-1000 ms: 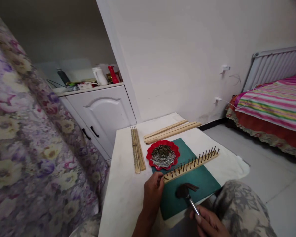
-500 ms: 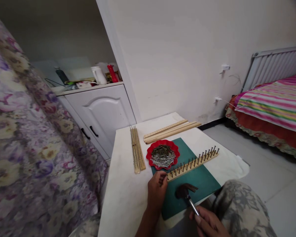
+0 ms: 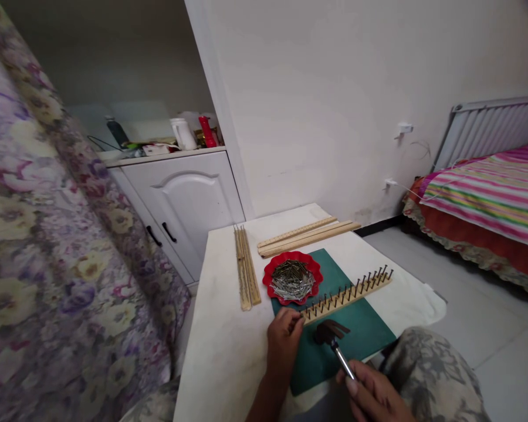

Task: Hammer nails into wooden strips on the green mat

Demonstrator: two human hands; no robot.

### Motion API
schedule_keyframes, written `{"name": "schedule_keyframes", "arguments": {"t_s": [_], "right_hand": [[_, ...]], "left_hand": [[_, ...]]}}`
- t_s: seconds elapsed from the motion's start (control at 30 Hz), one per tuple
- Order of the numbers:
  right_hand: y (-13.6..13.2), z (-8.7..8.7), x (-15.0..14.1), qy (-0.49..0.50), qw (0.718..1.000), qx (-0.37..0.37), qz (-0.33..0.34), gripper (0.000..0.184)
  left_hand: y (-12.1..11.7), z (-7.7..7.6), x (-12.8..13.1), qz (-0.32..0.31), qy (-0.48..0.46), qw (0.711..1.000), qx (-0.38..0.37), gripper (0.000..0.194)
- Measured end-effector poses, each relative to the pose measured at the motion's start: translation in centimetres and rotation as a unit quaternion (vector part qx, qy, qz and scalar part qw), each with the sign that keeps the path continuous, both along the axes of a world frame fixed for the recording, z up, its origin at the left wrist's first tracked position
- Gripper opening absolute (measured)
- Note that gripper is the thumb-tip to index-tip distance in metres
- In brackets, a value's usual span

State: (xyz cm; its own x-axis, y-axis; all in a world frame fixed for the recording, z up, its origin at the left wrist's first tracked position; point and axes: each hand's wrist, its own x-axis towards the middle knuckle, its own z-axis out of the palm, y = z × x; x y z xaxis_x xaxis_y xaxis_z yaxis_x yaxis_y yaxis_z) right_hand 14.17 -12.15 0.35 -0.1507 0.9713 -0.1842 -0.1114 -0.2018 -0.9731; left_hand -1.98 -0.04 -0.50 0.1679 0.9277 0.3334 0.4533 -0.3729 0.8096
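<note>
Before a pale wall [image 3: 325,105], with a bed [image 3: 488,181] to the right, a white table [image 3: 220,351] carries a green mat [image 3: 374,328]. Across this mat lies a wooden strip [image 3: 347,301]. The right hand [image 3: 374,390] firmly grasps a hammer [image 3: 338,348]; the left hand [image 3: 284,334] bends its fingers at the strip's left end, gripping what, I cannot tell.

Left hand [image 3: 285,334] and left forearm [image 3: 269,394]: both bare, the forearm uncovered as far as the lower edge of the view. Right hand [image 3: 375,391]: likewise bare, with the thumbnail visible. Right trouser leg [image 3: 437,375]: pale beige-grey cloth bearing darker grey, leaf-like blotches, rounded at the knee. Left trouser leg [image 3: 152,405]: only a small portion visible, similarly mottled; finer detail indistinct.
</note>
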Motion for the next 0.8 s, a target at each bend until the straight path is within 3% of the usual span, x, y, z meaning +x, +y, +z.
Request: {"name": "schedule_keyframes", "arguments": {"t_s": [0.07,0.23,0.43,0.8], "right_hand": [[0.6,1.3,-0.3,0.0,1.0,-0.008,-0.02,0.044],[2.8,3.0,-1.3,-0.016,0.999,0.026,0.011,0.034],[4.0,3.1,-2.4,-0.048,0.998,0.03,0.027,0.033],[3.2,3.3,-2.5,-0.06,0.997,0.029,0.03,0.038]], "left_hand": [[0.0,0.0,0.1,-0.002,-0.001,1.0,-0.002,0.014],[-0.1,-0.1,0.0,-0.002,0.004,1.0,-0.001,0.013],[-0.1,-0.3,-0.1,0.004,0.012,1.0,-0.013,0.014],[-0.3,0.2,-0.3,-0.016,0.005,1.0,-0.001,0.016]]}}
